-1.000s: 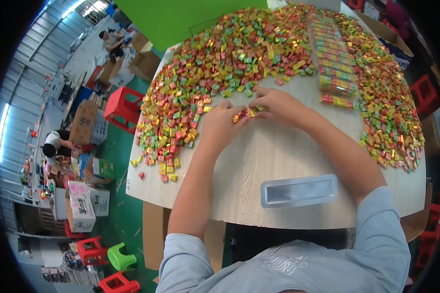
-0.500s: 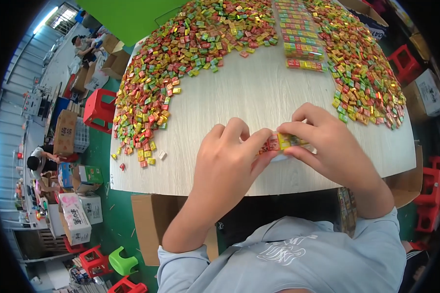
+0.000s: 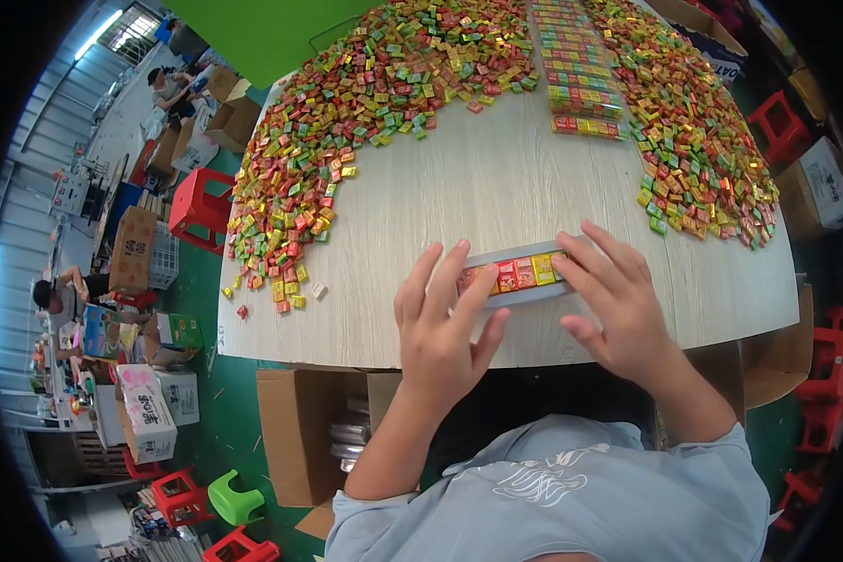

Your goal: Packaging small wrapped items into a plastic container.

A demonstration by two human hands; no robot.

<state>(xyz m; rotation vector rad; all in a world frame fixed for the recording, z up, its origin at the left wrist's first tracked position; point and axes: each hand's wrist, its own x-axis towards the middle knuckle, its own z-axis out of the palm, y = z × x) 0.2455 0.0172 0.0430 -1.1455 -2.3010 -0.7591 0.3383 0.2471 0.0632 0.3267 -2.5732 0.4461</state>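
A shallow grey tray (image 3: 541,294) lies slightly slanted on the table in front of me, with a short row of small wrapped candies (image 3: 525,273) in it, red and yellow. My left hand (image 3: 445,328) is over the tray's left end, fingers stretched apart, its index fingertip touching the candies there. Over the right end, my right hand (image 3: 620,304) has its fingertips on the last yellow candies, the thumb held away. Neither hand grips anything. Fingers cover both ends of the row.
Heaps of loose wrapped candies (image 3: 290,187) curve along the table's left and far side, with another heap (image 3: 707,140) at right. Between them stand filled clear packs (image 3: 585,98) in a column. An open cardboard box (image 3: 295,436) sits below the table edge. Red stools (image 3: 199,208) and co-workers are beyond.
Both hands have let go of the candies they pinched between them and spread their fingers. The candies now lie in the grey tray, which was mostly hidden before.
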